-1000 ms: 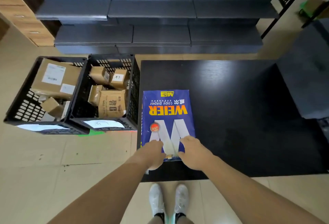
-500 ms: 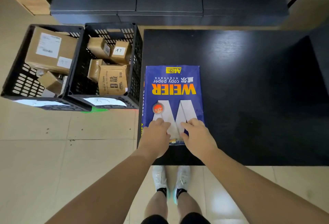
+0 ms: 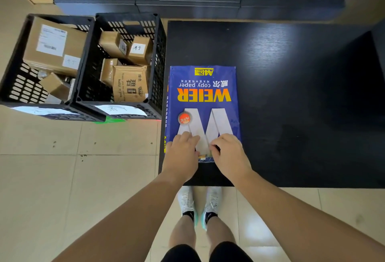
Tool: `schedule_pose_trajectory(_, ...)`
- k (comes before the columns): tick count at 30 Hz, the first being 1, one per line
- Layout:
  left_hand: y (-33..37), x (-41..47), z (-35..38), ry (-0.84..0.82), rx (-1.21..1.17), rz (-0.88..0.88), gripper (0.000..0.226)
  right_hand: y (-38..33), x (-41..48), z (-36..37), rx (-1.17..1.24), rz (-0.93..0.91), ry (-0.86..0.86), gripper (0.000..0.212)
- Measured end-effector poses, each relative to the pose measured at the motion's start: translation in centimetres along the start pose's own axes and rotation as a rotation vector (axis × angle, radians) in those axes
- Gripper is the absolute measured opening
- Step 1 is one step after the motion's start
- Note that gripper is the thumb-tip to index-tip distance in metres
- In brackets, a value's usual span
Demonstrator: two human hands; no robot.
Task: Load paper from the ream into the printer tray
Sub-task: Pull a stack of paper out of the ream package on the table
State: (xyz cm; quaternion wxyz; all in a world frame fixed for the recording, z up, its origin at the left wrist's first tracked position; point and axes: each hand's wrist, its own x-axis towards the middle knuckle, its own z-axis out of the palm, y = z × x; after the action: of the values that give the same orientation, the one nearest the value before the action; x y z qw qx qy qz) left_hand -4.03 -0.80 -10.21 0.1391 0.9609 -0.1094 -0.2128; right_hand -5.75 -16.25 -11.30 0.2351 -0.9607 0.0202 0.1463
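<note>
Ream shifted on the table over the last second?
No. The ream sits just as far from the near and left edges of the table; only the camera view changed.

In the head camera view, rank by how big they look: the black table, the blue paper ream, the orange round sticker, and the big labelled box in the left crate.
1. black table
2. blue paper ream
3. big labelled box, though it sits lower and farther
4. orange round sticker
</note>
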Motion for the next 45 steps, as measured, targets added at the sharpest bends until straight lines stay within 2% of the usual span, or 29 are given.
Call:
schedule_pose_trajectory(3, 0.0, 0.0, 0.2, 0.011, -0.008, -0.007, 0.038, -0.3, 0.5, -0.2, 0.039, 0.046, -0.026, 0.018)
schedule_pose_trajectory(6, 0.0, -0.1, 0.5, 0.023, -0.006, -0.024, 0.038, -0.5, 0.6, -0.4, 0.062, 0.066, -0.086, 0.007)
schedule_pose_trajectory(12, 0.2, -0.3, 1.2, 0.027, -0.019, -0.042, 0.041, -0.9, -0.8, -0.4, 0.079, 0.056, -0.126, 0.013)
schedule_pose_trajectory(14, 0.0, -0.7, 1.6, 0.058, -0.076, -0.034, 0.035, -0.9, -1.4, -0.2, 0.097, 0.053, -0.138, 0.014)
schedule_pose_trajectory(17, -0.2, -1.6, 2.3, 0.137, -0.116, -0.022, 0.013, -0.7, -2.4, -0.2, 0.123, 0.06, -0.136, 0.012)
schedule_pose_trajectory(21, 0.1, -3.3, 2.8, 0.229, -0.136, -0.041, 0.016, -0.3, -3.5, -0.4, 0.154, 0.041, -0.126, 0.01)
schedule_pose_trajectory(25, 1.0, -4.8, 2.6, 0.151, -0.223, -0.074, 0.014, -0.2, -4.7, -0.5, 0.245, 0.08, -0.125, 0.015)
schedule_pose_trajectory(28, 1.0, -5.8, 2.5, 0.155, -0.294, -0.081, 0.011, 0.0, -5.7, -0.4, 0.264, 0.054, -0.099, 0.013)
schedule_pose_trajectory(33, 0.5, -6.9, 3.6, 0.136, -0.244, -0.05, 0.012, 0.2, -7.4, 0.5, 0.235, 0.05, -0.135, 0.014)
schedule_pose_trajectory(38, -0.1, -7.3, 4.9, 0.053, -0.147, -0.041, 0.017, 0.6, -7.7, 2.0, 0.289, 0.141, -0.163, 0.015)
schedule_pose_trajectory(45, 0.2, -6.6, 6.2, -0.109, -0.058, -0.221, 0.033, 0.3, -7.0, 4.0, 0.278, 0.28, -0.162, 0.015)
